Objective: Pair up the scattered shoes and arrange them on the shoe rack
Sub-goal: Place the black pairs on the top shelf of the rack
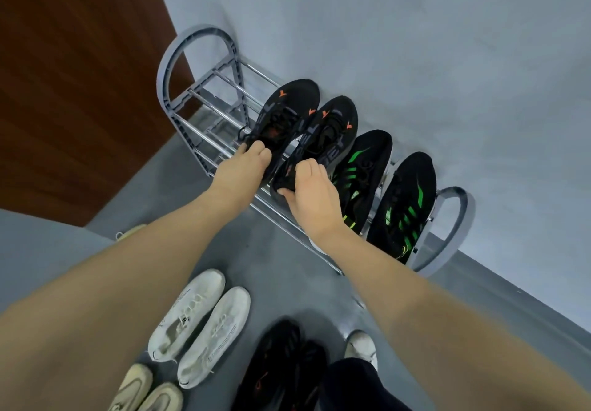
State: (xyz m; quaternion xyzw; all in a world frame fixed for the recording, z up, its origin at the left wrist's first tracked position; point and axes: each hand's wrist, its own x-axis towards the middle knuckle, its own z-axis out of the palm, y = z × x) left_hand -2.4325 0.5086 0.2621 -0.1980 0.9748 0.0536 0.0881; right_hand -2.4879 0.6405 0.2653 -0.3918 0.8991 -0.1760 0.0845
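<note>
I have both hands on the orange-marked black pair at the top tier of the shoe rack (179, 58). My left hand (238, 167) pinches the heel of the left orange-marked shoe (283, 116), and my right hand (311, 193) curls round the heel of the right orange-marked shoe (329, 135). Both point toe-first toward the wall. The green-striped pair, one shoe (363, 174) just beside my right hand and the other (404, 206) nearer the right end of the rack, already sits on the same tier.

To finish this step well, I judge the thing is to slide the two heels forward evenly until the soles rest across both rails, not hanging off the front edge. I want the right shoe close beside the green-striped one without riding onto it, and the left shoe parallel, touching or nearly so. The bars are open, so a heel set short could tip through the gap. I let go only once each shoe sits flat.

On the floor near me wait a white pair (198, 324), a beige pair (144, 391) and another black pair (281, 366).
</note>
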